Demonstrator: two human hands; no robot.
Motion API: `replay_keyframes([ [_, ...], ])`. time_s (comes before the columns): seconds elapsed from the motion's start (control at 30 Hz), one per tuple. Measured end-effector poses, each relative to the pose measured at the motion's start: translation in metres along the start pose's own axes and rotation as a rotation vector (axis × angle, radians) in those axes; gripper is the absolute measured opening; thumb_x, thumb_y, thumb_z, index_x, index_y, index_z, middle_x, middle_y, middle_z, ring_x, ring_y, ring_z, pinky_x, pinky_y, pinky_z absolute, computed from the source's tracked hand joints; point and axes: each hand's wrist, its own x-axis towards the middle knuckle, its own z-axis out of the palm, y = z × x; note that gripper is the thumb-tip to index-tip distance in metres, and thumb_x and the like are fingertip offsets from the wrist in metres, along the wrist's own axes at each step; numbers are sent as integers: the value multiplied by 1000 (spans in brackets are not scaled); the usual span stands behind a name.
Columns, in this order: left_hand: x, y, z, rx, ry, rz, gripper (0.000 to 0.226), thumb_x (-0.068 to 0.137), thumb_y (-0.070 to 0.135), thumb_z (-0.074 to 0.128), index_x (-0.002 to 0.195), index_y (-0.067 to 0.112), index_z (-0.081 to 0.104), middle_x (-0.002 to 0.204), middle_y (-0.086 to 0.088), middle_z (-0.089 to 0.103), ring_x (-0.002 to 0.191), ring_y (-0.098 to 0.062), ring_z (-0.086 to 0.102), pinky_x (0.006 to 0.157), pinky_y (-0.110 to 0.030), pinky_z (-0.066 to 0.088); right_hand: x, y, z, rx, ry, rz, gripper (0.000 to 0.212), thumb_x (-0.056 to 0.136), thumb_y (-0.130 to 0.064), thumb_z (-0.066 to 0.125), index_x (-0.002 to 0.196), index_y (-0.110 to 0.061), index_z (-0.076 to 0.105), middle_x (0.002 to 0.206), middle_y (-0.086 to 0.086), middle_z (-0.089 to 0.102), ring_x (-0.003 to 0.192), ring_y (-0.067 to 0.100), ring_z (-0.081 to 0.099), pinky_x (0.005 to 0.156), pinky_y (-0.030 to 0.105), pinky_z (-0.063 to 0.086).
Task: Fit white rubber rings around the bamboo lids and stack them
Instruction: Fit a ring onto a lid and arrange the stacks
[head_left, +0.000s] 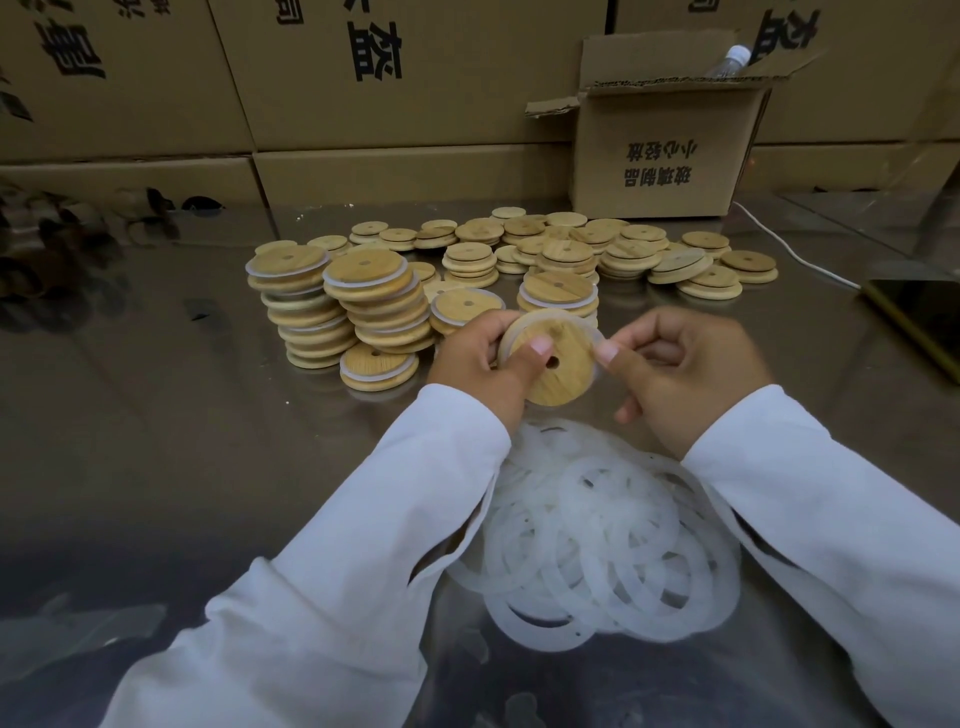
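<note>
Smooth, matt bamboo lid (563, 376), pale wood with visible grain. The rubber ring (543, 315) on it and the loose rings (597, 540) are milky, translucent and matt. Glossy, mirror-like metal table (182, 415). Matt brown cardboard boxes (415, 104). Smooth white cloth sleeves (363, 545).

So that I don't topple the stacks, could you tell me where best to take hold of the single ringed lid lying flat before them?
Probably by its thick bamboo edge: the single lid lies flat on the steel table, ring round its upper step, with the tall stack close behind. Come from above on the near side and pinch its left and right edges.
</note>
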Motion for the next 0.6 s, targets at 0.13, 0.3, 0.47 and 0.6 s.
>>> replay_keyframes([
  [0.13, 1, 0, -1, -10, -6, 18, 17, 90, 9, 54, 87, 25, 58, 92, -8, 66, 95, -28, 62, 90, -49, 49, 0, -2, -1, 49, -10, -1, 21, 83, -20, 66, 63, -22, 59, 61, -9, 64, 36, 4, 56, 44, 12, 41],
  [0.3, 3, -1, -1, -122, -8, -32, 16, 90, 7, 54, 90, 22, 61, 94, -7, 66, 100, -28, 62, 94, -50, 47, 4, -3, -4, 38, -8, -23, 23, 83, -18, 66, 63, -25, 58, 63, -9, 63, 39, 3, 57, 56, 23, 44],
  [0.47, 5, -2, -2, -207, -2, -69, 18, 91, 6, 53, 89, 21, 62, 90, -4, 67, 97, -26, 63, 94, -51, 48, 4, -4, -5, 7, -17, -55, 23, 83, -20, 66, 63, -26, 58, 60, -10, 62, 39, 1, 56, 48, 8, 40],
  [0.6, 4, -4, -2, -206, -18, -59, 17, 90, 8, 54, 89, 22, 63, 89, -4, 68, 96, -26, 64, 92, -50, 49, 1, -4, -3, 69, -30, -27, 19, 83, -18, 66, 66, -22, 60, 63, -5, 63, 37, 2, 54, 46, 11, 42],
])
